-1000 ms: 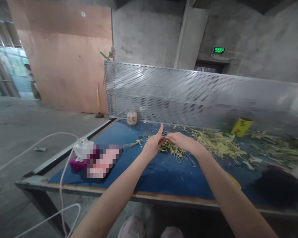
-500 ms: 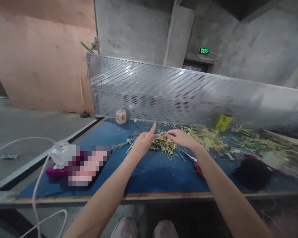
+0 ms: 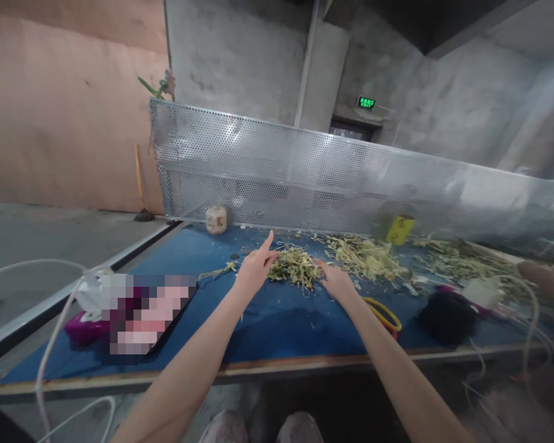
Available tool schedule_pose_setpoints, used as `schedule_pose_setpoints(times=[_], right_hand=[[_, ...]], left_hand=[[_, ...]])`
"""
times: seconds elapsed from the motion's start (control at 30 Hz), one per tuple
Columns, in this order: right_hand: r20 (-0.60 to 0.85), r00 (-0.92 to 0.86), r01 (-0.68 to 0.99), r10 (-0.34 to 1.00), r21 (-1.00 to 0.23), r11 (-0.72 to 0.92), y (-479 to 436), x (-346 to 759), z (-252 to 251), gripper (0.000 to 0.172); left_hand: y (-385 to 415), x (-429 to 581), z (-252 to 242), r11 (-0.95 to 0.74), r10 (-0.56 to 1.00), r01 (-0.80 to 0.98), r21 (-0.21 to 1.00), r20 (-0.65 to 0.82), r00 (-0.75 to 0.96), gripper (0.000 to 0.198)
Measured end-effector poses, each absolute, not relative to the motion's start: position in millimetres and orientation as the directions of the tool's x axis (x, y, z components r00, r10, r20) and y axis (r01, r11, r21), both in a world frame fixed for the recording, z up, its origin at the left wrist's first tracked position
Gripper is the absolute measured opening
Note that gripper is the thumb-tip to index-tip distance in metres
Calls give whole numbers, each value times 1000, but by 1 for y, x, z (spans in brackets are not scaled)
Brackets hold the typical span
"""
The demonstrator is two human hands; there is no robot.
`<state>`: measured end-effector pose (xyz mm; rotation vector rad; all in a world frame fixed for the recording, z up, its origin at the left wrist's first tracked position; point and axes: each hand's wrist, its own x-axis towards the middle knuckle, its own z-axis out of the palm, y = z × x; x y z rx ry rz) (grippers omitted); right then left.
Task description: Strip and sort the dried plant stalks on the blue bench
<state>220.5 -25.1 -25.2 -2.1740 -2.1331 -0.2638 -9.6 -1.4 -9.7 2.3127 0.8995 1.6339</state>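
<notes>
A small heap of yellow-green plant scraps (image 3: pixel 294 268) lies on the blue table top (image 3: pixel 277 320). My left hand (image 3: pixel 253 271) rests at the heap's left edge, forefinger stretched out and pointing up and away, the other fingers curled against the scraps. My right hand (image 3: pixel 333 280) lies at the heap's right edge, palm down, fingers bent into the scraps. I cannot make out whether either hand holds any of them.
A longer spread of plant scraps (image 3: pixel 364 258) runs right toward a yellow can (image 3: pixel 398 229). Yellow-handled scissors (image 3: pixel 383 312), a black bundle (image 3: pixel 447 317), a small jar (image 3: pixel 216 219) and a perforated metal screen (image 3: pixel 305 178) are here. Another person's hand (image 3: pixel 542 280) shows at far right.
The view has swung right and the hands have drawn apart: my right hand slid from the top of the heap to its right side. The scissors now show beside my right forearm.
</notes>
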Motion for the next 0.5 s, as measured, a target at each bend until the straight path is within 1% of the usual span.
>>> schedule_pose_setpoints(times=[0.07,0.2,0.33,0.43,0.5], right_hand=[[193,10,996,981,88,-28,-24,218,-26,40],[224,3,991,975,129,-33,-24,213,-29,33],[259,-6,992,966,124,-27,-25,211,-33,30],[297,-4,996,955,84,-22,-24,213,-34,28],[328,7,998,945,58,-27,-24,217,-32,28]], left_hand=[[-1,-10,-10,-799,559,411,439,794,238,55],[2,-10,-12,-785,563,480,392,774,288,56],[2,-10,-13,-789,545,497,361,785,294,55],[0,-10,-12,-782,574,471,408,766,289,55],[-3,-9,-9,-753,627,439,490,737,253,55]])
